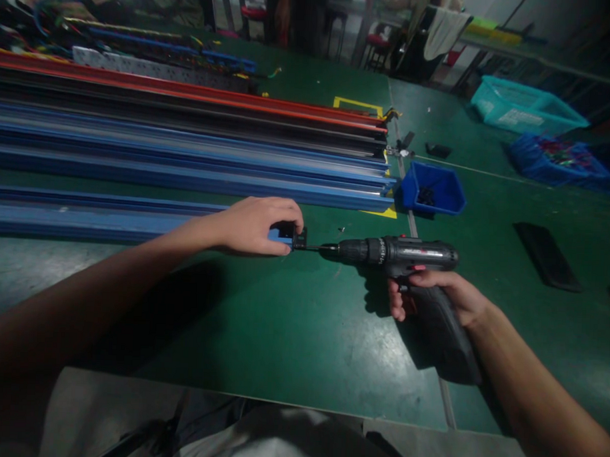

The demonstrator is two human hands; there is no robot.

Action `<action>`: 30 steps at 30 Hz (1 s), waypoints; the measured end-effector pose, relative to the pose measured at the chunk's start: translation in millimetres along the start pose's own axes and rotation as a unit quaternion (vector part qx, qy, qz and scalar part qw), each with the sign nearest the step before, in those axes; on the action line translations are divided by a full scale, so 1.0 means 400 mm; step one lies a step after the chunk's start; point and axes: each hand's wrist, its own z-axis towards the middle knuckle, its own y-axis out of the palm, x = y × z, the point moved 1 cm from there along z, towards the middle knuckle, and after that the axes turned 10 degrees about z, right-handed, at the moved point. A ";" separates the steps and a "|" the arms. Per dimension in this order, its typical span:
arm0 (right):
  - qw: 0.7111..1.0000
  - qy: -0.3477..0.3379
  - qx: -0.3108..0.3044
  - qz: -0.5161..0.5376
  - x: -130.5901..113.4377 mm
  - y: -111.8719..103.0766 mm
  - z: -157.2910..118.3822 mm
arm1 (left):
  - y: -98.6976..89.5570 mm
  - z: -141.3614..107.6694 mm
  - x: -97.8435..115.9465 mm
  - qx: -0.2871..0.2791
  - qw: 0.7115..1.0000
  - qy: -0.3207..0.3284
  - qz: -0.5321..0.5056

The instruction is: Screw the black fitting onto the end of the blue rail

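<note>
Covering the whole scene is a green matted workbench (291, 335), and across its far left lies a stack of long aluminium rails in red, black and blue (188, 138). One long blue rail (85, 215) lies apart, nearer the person, its right end at mid-table where both hands can meet it. The black cordless drill (404, 255) lies level so its bit lines up with that end; the right hand (433, 296) is closed round its grip. The left hand (258, 225) is curled over the rail end, fingers pinching a small black end fitting (293, 236), seemingly to steady it against the bit, though the contact is dim. To the far right sit a small blue parts bin (434, 190), a teal crate (524, 106) and a flat black slab (547, 255), all well clear of the drill.
</note>
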 end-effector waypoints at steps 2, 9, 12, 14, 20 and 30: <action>1.000 0.001 0.001 -0.001 -0.001 -0.001 0.000 | 0.002 -0.001 -0.002 0.003 1.000 0.003 0.003; 1.000 0.002 0.013 -0.006 0.000 -0.003 -0.002 | 0.005 0.001 -0.001 0.008 1.000 0.003 -0.001; 1.000 0.007 0.010 0.000 0.001 -0.004 -0.003 | 0.001 0.001 0.001 0.008 1.000 0.001 -0.002; 1.000 0.008 0.011 0.002 0.000 -0.004 -0.003 | 0.001 0.000 0.001 0.007 1.000 0.001 0.000; 1.000 0.005 0.014 -0.005 -0.003 0.006 -0.001 | 0.004 -0.001 -0.004 0.005 1.000 0.004 0.004; 1.000 0.000 0.008 -0.010 -0.004 0.009 0.001 | 0.000 0.001 -0.003 -0.005 1.000 0.001 0.003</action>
